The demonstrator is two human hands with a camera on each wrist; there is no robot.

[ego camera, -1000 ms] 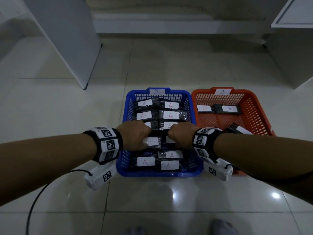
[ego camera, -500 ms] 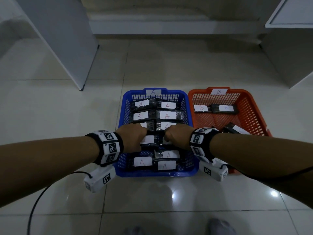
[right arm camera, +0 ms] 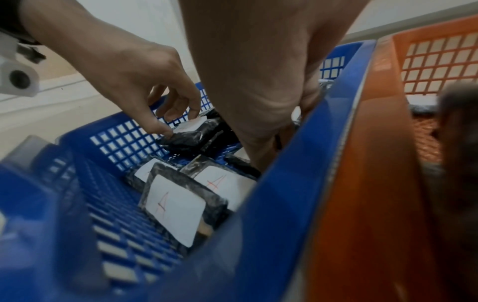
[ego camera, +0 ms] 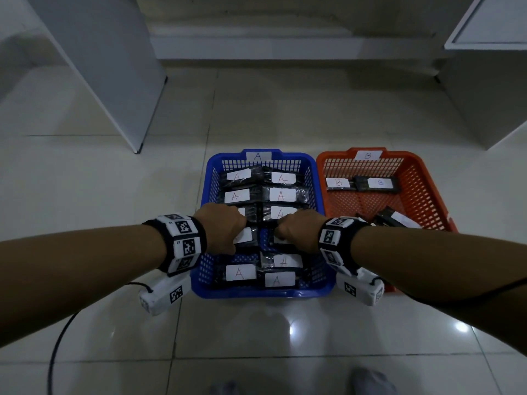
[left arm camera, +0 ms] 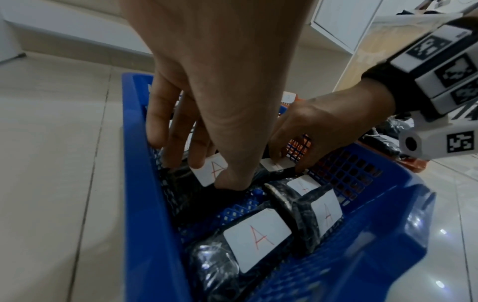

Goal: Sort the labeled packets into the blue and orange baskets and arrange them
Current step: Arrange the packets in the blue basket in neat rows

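Arranging step, in blue basket point(ego camera: 313, 178). Left hand point(left arm camera: 207, 102) pinched an A packet point(left arm camera: 207, 173), thumb on its near edge; right hand point(left arm camera: 318, 126) curled round the neighbouring packet point(left arm camera: 276, 167) just beside. Next, I'd judge: slide both snug to the row beyond the fingers.

Head view: left hand point(ego camera: 221, 228) and right hand point(ego camera: 299, 229) cover the mid-row packets in the blue basket point(ego camera: 205, 192); labels there mostly hidden. Right forearm hides the orange basket point(ego camera: 422, 178) near edge, lower right. Right wrist view: right side blurred, dark blob unidentifiable; right-hand fingertips not visible.
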